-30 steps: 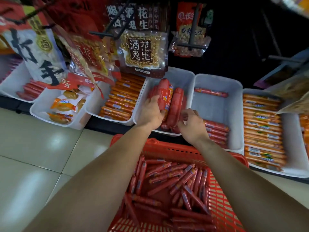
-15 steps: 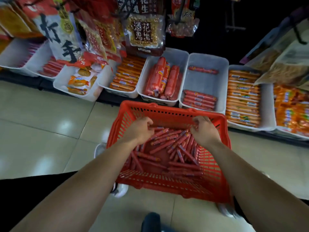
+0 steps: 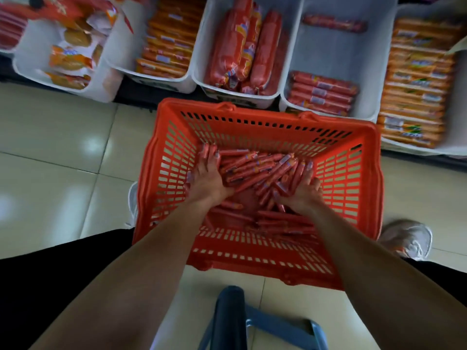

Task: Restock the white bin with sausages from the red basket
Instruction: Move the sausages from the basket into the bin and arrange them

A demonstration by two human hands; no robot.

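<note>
An orange plastic basket (image 3: 343,137) stands on the tiled floor between my feet. Several thin red sausage sticks (image 3: 255,168) lie heaped in it. Both my hands are deep inside the basket. My left hand (image 3: 207,178) lies on the left side of the heap, fingers spread and curled round a bunch of sticks. My right hand (image 3: 304,192) cups the right side of the same bunch, with sticks lying across its fingers. More sticks lie loose on the basket bottom under my wrists.
White bins line the low shelf beyond the basket: thick red sausages (image 3: 242,46), a bin (image 3: 336,54) with a few red packs, orange packs (image 3: 417,82) at right, orange packs (image 3: 166,44) and snack bags (image 3: 70,54) at left. A blue stool (image 3: 252,322) stands below.
My hands left the bin of thick sausages, came down into the basket and now gather a bunch of thin sticks. My view has tipped downward toward the basket.
</note>
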